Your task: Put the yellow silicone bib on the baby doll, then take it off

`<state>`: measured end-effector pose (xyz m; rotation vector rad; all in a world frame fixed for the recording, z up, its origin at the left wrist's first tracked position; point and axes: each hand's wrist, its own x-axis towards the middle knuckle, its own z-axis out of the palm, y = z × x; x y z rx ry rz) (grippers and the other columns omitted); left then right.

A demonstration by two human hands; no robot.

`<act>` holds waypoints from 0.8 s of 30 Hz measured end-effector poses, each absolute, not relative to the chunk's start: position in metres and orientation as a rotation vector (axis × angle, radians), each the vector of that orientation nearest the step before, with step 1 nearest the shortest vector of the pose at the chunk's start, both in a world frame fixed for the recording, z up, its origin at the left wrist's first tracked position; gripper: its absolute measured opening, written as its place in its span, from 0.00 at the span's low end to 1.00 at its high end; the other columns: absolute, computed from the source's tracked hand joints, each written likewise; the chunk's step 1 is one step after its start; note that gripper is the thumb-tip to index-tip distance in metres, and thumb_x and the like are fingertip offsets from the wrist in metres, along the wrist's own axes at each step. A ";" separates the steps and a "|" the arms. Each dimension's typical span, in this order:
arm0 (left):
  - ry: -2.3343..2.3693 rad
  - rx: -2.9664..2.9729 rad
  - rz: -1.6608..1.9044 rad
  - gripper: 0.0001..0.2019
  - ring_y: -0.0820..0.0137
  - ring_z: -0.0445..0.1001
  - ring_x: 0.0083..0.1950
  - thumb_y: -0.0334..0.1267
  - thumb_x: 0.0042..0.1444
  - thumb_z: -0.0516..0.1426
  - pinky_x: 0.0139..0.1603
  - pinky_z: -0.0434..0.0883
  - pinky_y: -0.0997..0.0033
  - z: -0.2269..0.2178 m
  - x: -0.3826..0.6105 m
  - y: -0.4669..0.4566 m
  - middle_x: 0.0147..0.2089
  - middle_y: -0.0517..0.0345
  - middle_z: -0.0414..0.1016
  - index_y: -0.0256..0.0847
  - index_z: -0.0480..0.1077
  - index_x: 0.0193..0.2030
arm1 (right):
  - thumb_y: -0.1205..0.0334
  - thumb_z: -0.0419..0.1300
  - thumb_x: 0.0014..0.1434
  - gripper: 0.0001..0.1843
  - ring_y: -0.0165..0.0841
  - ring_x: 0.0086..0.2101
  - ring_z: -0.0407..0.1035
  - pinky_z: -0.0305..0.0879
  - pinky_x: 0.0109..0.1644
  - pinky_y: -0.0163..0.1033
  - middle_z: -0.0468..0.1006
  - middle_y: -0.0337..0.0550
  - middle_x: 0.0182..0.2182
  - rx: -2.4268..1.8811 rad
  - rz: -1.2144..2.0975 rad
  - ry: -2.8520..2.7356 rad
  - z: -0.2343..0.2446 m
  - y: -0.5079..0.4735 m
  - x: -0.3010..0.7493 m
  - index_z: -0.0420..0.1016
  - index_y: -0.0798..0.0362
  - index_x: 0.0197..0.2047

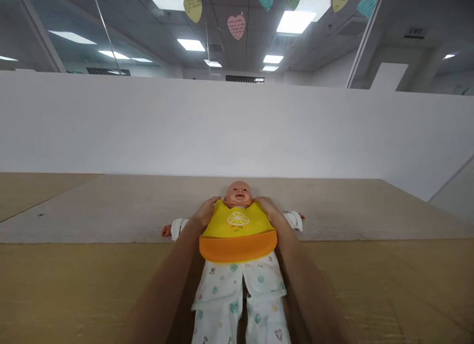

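Observation:
A baby doll (239,195) lies on its back with its arms spread, dressed in a white outfit (237,289) printed with small coloured hearts. A yellow and orange silicone bib (238,230) with a lemon-slice face covers its chest. My left hand (205,211) grips the bib's upper left corner beside the doll's neck. My right hand (265,208) grips the opposite corner at the other side of the neck. The back of the bib and its fastening are hidden.
The doll lies on a tan and grey padded surface (333,265) with a low white wall (237,127) beyond it. Paper hearts (236,26) hang from the ceiling overhead. No other person shows.

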<state>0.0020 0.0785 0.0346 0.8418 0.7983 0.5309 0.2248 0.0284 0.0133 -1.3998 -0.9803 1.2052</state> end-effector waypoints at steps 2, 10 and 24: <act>0.792 0.803 0.557 0.14 0.60 0.77 0.24 0.43 0.54 0.53 0.30 0.74 0.65 0.028 0.004 0.083 0.24 0.50 0.78 0.34 0.75 0.36 | 0.59 0.56 0.51 0.09 0.34 0.26 0.68 0.65 0.31 0.36 0.70 0.41 0.19 -1.406 1.299 -0.949 0.015 0.028 0.220 0.72 0.56 0.30; 0.685 0.775 0.597 0.19 0.60 0.80 0.33 0.41 0.54 0.57 0.37 0.75 0.65 0.027 0.002 0.070 0.34 0.50 0.82 0.35 0.71 0.51 | 0.56 0.53 0.50 0.11 0.31 0.22 0.65 0.65 0.30 0.35 0.73 0.43 0.22 -1.350 1.564 -0.702 0.022 0.014 0.208 0.68 0.55 0.30; 0.704 0.882 0.650 0.29 0.62 0.78 0.30 0.30 0.41 0.61 0.34 0.72 0.66 0.033 -0.020 -0.014 0.33 0.54 0.80 0.38 0.68 0.54 | 0.58 0.52 0.44 0.06 0.29 0.20 0.59 0.58 0.25 0.33 0.64 0.38 0.16 -1.315 1.546 -0.674 0.029 -0.077 0.193 0.60 0.51 0.22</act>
